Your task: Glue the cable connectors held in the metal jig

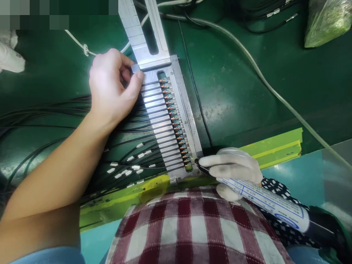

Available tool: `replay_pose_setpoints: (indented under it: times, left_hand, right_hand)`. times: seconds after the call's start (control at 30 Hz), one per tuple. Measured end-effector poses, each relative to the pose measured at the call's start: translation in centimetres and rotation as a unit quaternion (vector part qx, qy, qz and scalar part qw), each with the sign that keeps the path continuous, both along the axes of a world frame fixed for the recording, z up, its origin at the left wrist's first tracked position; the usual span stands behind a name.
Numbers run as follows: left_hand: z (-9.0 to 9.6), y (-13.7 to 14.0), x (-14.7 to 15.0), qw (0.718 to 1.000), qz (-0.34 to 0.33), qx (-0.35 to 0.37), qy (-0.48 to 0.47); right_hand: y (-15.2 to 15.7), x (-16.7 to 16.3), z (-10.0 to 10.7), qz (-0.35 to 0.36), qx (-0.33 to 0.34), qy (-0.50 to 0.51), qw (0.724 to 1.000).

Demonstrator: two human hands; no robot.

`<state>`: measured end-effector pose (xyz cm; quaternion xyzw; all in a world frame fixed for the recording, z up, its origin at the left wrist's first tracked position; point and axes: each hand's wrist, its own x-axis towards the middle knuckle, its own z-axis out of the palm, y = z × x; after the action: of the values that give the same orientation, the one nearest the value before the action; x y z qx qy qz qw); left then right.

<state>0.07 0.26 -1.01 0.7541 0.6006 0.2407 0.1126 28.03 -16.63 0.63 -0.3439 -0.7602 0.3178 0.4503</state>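
A metal fixture lies on the green tabletop, its slotted lid swung away at the top. Across the plate runs a row of black cables, their stripped ends meeting small connectors in the long slot. My bare left hand pinches the plate's upper left corner between thumb and fingers. In a white glove, my right hand is closed around a white tube with blue print and a black nozzle. The nozzle tip is close to the lowest connectors, by the plate's right rail; contact cannot be made out.
Loose cables with metal sleeves spread left of the fixture. A pale thick cable crosses the right side, with a thin black cable nearer the fixture. A plastic bag sits at upper right. Yellow-green tape marks the table's front edge.
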Motion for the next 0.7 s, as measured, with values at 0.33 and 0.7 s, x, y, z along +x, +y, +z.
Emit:
replay_pose_setpoints:
  times: [0.33,0.7]
  left_hand:
    - [-0.13,0.10,-0.09,1.000,-0.009,0.009,0.002]
    - [-0.26,0.26,-0.32,1.000,-0.020,0.002,-0.004]
  right_hand:
    - [0.19,0.09,0.44,0.000,-0.008,-0.026,1.000]
    - [-0.29,0.38,0.23,-0.002,0.052,0.019,0.998]
